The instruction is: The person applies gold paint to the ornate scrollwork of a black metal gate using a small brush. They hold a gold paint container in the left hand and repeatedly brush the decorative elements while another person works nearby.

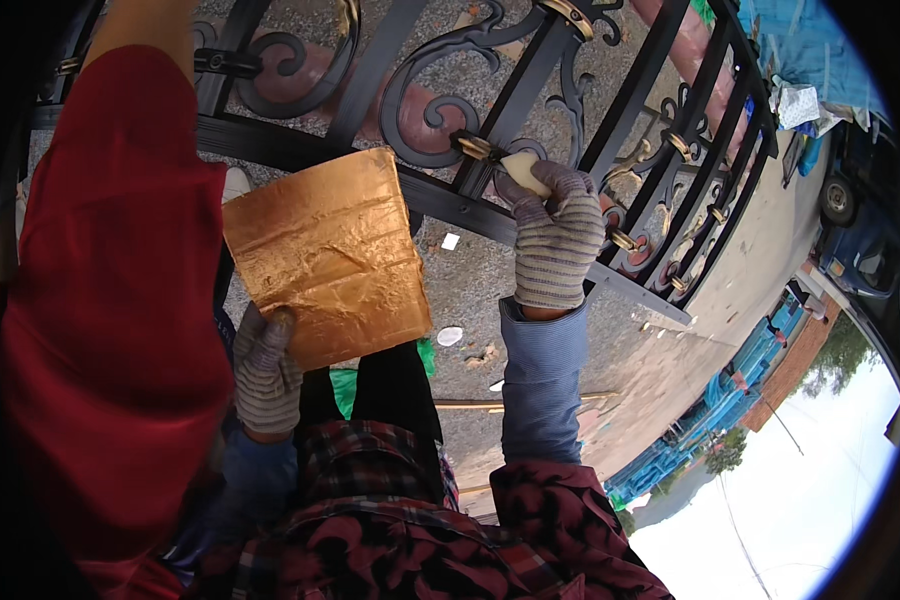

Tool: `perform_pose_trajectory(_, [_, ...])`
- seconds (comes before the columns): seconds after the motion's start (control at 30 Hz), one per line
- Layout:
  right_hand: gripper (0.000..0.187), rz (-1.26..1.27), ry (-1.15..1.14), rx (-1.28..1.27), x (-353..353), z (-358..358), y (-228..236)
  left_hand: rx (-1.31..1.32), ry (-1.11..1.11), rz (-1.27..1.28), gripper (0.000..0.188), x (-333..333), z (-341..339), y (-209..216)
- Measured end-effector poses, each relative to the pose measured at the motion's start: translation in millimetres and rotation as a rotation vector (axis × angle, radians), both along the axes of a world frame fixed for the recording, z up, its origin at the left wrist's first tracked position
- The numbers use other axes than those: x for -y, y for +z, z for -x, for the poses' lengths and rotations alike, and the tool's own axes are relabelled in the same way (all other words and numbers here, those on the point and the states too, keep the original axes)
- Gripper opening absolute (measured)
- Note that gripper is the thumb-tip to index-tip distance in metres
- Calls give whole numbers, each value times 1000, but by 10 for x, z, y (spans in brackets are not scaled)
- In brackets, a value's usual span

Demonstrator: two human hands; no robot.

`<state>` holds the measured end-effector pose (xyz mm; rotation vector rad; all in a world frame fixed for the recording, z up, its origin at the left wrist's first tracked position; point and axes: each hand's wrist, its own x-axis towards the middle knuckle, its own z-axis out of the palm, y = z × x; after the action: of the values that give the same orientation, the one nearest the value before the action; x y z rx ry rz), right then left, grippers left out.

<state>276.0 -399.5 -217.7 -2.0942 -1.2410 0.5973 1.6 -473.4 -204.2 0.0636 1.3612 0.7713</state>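
My left hand [267,378], in a striped knit glove, grips the lower left corner of a gold-coated sheet of cardboard [340,250], its face wrinkled and shiny. In a matching glove, my right hand [558,240] pinches a small pale piece of sponge [526,173] between thumb and fingers. That sponge is right by a gold collar [473,147] on a black metal scrollwork panel [260,140]; whether they touch I cannot tell. Other collars on the panel are gold too, while its bars and scrolls are black.
Close on my left stands another person in red [120,300], an arm reaching over the panel. Pink tubular supports [410,112] lie under the ironwork. White scraps [450,241] dot the grey ground. A dark vehicle [860,220] and blue sheeting [810,45] are off to the right.
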Motion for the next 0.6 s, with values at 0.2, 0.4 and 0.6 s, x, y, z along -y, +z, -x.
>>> perform_pose_trajectory(0.2, [30, 31, 141, 93, -180, 186, -38, 93, 53, -99, 52, 19, -64, -76])
perform_pose_trajectory(0.4, [32, 37, 88, 162, -40, 49, -139, 3, 47, -63, 37, -48, -112, -11])
perform_pose_trajectory(0.6, [30, -8, -16, -101, 13, -15, 56, -29, -36, 4, 46, -89, -54, 14])
